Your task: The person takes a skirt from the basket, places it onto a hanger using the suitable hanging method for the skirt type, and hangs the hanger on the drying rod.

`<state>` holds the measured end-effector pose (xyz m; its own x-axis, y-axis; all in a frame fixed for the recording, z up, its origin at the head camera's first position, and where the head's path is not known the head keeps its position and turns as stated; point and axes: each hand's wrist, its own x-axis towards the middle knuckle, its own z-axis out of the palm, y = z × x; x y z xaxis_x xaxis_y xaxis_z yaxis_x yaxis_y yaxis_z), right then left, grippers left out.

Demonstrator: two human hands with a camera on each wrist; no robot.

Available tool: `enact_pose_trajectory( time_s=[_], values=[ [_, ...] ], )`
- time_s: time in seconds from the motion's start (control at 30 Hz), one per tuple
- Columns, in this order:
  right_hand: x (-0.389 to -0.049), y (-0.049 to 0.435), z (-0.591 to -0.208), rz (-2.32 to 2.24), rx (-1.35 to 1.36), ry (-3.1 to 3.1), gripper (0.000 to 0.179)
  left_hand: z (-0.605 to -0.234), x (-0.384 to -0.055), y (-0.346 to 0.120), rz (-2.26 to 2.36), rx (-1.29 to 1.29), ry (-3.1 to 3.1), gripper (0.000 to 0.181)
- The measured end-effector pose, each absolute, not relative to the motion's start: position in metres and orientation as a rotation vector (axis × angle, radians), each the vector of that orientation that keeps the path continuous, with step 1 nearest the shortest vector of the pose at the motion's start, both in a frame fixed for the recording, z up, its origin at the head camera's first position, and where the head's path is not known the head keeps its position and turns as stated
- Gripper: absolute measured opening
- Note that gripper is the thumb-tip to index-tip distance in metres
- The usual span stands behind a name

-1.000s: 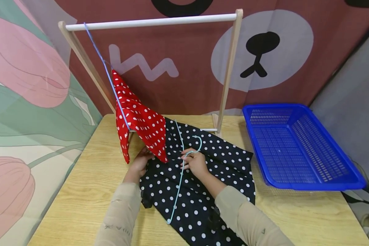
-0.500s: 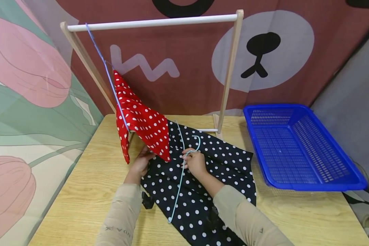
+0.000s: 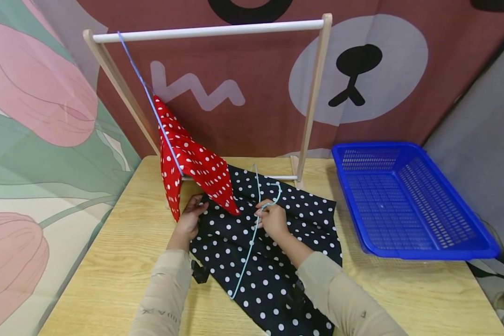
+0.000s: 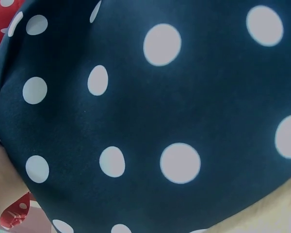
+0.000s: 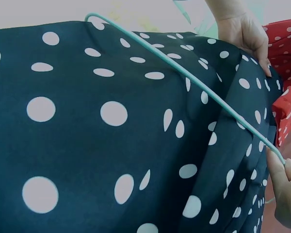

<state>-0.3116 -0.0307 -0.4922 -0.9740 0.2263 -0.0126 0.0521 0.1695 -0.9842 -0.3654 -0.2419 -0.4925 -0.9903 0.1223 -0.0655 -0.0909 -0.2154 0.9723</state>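
A black cloth with white polka dots (image 3: pixel 218 233) spreads over the table beneath both hands. My left hand (image 3: pixel 189 218) pinches its left edge between thumb and fingers, beside a red dotted cloth (image 3: pixel 197 161). The black fabric fills most of the left wrist view. With my right hand (image 3: pixel 274 219) I grip a light blue clothes hanger (image 5: pixel 203 87) near the base of its hook. The hanger lies across the black cloth, one end pointing toward me at the cloth's left edge. The right wrist view shows fingertips pressed at the hanger's neck.
Behind the hands stands a wooden rack with a white top bar (image 3: pixel 218 31). A blue-violet hanger (image 3: pixel 161 126) hangs at its left end with the red cloth. On the right sits a blue plastic basket (image 3: pixel 424 255). The wooden table (image 3: pixel 117 261) extends beneath.
The black cloth's right edge has shifted left. My right hand and the hanger have moved slightly right, and my left hand has moved a little up along the cloth's edge.
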Motion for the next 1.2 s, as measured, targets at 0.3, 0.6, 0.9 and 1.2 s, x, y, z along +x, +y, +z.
enact_pose_trajectory(
  time_s=[0.3, 0.6, 0.9, 1.2],
  values=[
    [-0.307, -0.025, -0.489, 1.843, -0.278, -2.320, 0.008, -0.494, -0.364, -0.247, 2.427, -0.052, 1.830, 0.021],
    [-0.306, -0.020, -0.488, 1.846, -0.324, -2.355, 0.010, -0.498, -0.360, -0.252, 2.466, -0.064, 1.835, 0.023],
    [-0.303, -0.012, -0.487, 1.819, -0.299, -2.340, 0.012, -0.504, -0.358, -0.260, 2.452, -0.164, 1.830, 0.018],
    [-0.305, -0.007, -0.486, 1.746, -0.296, -2.398, 0.013, -0.514, -0.355, -0.266, 2.196, -0.309, 2.115, 0.019]
  ],
)
